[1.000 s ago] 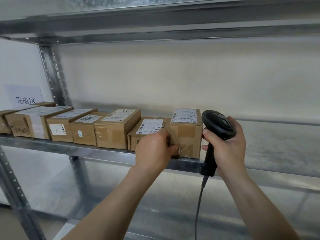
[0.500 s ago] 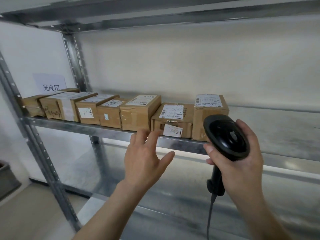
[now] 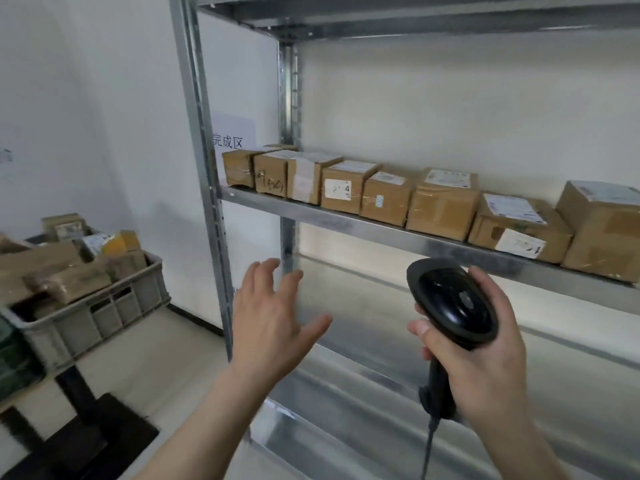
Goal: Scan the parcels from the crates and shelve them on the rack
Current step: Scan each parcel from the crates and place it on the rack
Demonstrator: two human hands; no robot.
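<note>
Left hand fingers spread, right hand fingers clamped on scanner, crate beside rack

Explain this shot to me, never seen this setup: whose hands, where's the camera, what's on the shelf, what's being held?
No robot here: a person works with bare hands, and the one picture comes from a wide-angle camera worn on the head, looking forward and down.

The right hand grips a black handheld barcode scanner with a cable hanging below. The left hand is open and holds nothing, fingers spread in front of the grey metal rack.

On the rack's shelf stands a row of brown cardboard parcels with white labels, side by side. A white paper sign hangs on the wall behind them.

At the left, a grey plastic crate holds more brown parcels, piled loosely, presumably waiting to be scanned.
</note>
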